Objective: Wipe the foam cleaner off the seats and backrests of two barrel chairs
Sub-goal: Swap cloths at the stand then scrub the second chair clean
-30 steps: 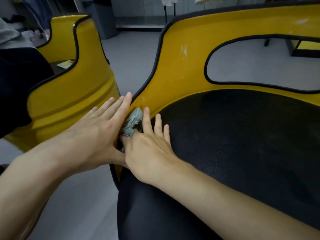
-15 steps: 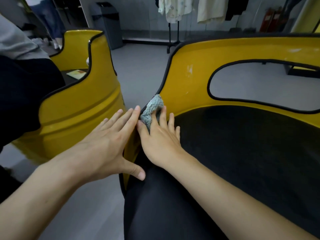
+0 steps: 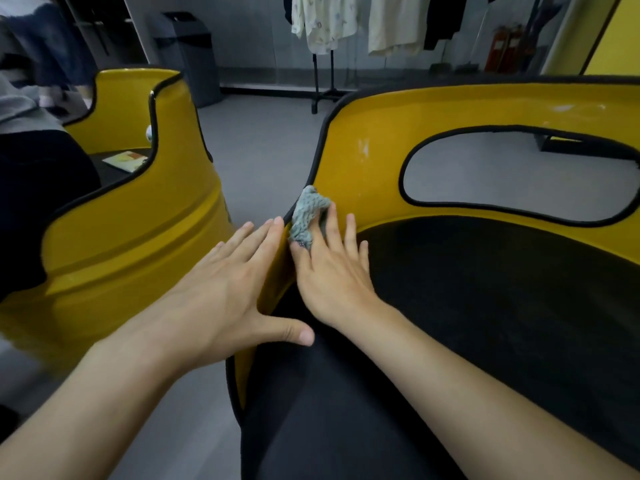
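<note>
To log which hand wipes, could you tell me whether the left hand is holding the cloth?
No, the right hand holds the cloth against the backrest; the left hand lies flat, holding nothing.

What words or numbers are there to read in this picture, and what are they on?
Nothing here can be read.
Paper on the left chair seat: print too blurred to read.
Labels on the red fire extinguishers: too small to read.
Near chair and cloth: no writing shows.
</note>
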A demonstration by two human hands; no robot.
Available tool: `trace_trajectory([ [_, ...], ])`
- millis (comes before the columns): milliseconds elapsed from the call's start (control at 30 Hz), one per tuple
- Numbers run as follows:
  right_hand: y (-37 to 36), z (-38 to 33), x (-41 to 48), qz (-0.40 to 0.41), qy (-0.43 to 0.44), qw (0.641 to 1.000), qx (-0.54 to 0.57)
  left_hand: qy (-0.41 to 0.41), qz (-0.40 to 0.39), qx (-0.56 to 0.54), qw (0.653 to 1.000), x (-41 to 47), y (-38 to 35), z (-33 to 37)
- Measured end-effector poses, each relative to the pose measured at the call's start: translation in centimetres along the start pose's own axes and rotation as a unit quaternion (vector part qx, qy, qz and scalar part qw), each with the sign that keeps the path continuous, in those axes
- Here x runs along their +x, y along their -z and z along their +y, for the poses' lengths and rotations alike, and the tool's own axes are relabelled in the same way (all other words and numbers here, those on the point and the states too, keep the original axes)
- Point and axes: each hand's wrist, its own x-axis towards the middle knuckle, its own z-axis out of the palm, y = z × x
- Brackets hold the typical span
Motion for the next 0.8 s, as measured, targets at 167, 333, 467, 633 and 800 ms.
trace_trajectory([
  [167,-0.1,0.0,0.9,-0.009,-0.016,0.999,-0.027,-0.012,0.039,0.008,0.999,2.7,0.4,0.4],
  [333,3.5,2.0,4.6,0.083,-0.068,0.994,-0.023,-0.056,0.128,0.043,0.989,7.5,1.9,1.4],
  [467,3.9,2.1,4.6,0.103,-0.054,0.993,-0.021,-0.056,0.146,0.104,0.982,9.3,2.7,1.8],
  [633,2.8,2.4,2.6,0.053,0.007,0.998,-0.041,-0.045,0.196,0.135,0.970,9.8,5.4,3.0],
  [800,5.6,2.2,1.9,-0.016,0.013,1.000,-0.018,-0.002,0.144,0.150,0.978,10.8,9.2,6.8],
])
